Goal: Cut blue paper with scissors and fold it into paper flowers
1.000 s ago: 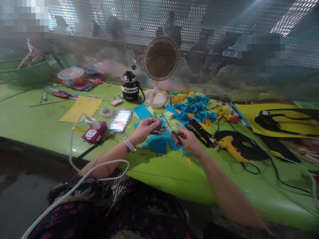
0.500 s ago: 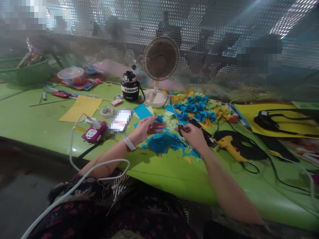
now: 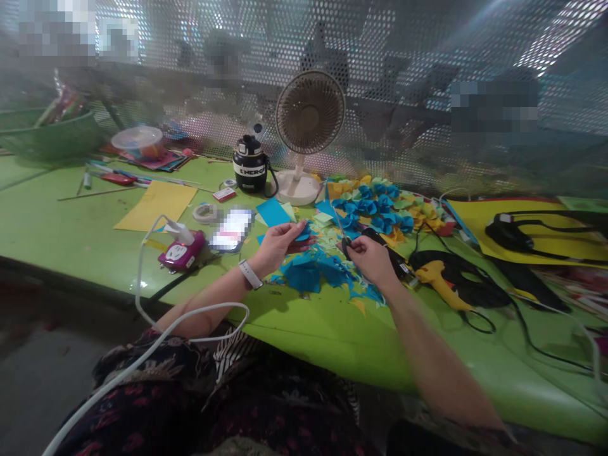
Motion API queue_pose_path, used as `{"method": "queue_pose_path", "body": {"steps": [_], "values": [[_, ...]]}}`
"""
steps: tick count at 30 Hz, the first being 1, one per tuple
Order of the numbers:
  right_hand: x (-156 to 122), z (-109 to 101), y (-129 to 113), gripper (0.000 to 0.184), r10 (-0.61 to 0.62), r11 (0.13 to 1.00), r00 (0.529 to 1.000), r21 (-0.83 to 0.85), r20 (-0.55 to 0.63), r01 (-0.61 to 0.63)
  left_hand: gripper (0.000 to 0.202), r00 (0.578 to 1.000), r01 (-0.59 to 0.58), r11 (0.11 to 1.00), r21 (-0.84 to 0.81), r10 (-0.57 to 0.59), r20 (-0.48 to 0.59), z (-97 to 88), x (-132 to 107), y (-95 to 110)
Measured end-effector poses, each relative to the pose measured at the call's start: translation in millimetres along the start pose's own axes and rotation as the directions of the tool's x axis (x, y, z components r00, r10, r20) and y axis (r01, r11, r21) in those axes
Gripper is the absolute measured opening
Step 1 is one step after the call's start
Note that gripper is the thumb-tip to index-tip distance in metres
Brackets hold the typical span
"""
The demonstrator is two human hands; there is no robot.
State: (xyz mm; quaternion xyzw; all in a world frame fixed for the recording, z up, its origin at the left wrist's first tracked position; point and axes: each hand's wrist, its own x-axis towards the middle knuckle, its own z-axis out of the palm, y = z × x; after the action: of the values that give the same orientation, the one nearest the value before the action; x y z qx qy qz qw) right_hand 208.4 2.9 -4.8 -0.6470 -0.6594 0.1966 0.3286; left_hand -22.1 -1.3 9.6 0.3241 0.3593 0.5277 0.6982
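Note:
My left hand (image 3: pixel 279 248) pinches a small piece of blue paper (image 3: pixel 304 232) above the table. My right hand (image 3: pixel 371 261) is shut on a pair of black-handled scissors (image 3: pixel 345 239), their thin blades pointing up and away from me. The two hands are apart, with the paper a little left of the scissors. Below them lies a scattered heap of blue paper scraps (image 3: pixel 306 276). A black tool (image 3: pixel 387 249) lies partly hidden under my right hand.
Blue and yellow paper flowers (image 3: pixel 375 204) lie beyond my hands. A yellow glue gun (image 3: pixel 437 285) and black cables are to the right. To the left are a pink power socket (image 3: pixel 182 251), a blurred phone (image 3: pixel 231 229) and a tape roll (image 3: pixel 205 213). A fan (image 3: pixel 310 114) stands behind.
My right hand has moved up and to the right, turning the scissor blades upright. My left hand's fingers, spread half a second ago, have closed on the blue paper.

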Motion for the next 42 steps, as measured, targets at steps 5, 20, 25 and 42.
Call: {"method": "queue_pose_path", "body": {"steps": [5,20,25,42], "values": [[-9,0,-15,0.055,-0.023,0.973,0.995,0.229,0.1,0.0,0.021,0.997,-0.072,0.997,0.033,0.072,-0.008,-2.7,2,-3],[-30,-4,-45,0.051,-0.017,0.874,0.926,0.455,0.376,-0.169,0.031,0.996,-0.093,0.994,0.06,0.093,0.013,-6.2,2,-8],[-36,1,-48,0.051,-0.013,0.879,0.91,0.439,0.415,-0.188,0.029,0.995,-0.092,0.996,0.0,0.092,0.034,-4.1,-1,-8],[-39,7,-50,0.051,-0.039,0.861,0.869,0.459,0.493,-0.221,0.027,0.993,-0.049,0.999,-0.023,0.051,0.108,-1.4,-4,-11]]}}
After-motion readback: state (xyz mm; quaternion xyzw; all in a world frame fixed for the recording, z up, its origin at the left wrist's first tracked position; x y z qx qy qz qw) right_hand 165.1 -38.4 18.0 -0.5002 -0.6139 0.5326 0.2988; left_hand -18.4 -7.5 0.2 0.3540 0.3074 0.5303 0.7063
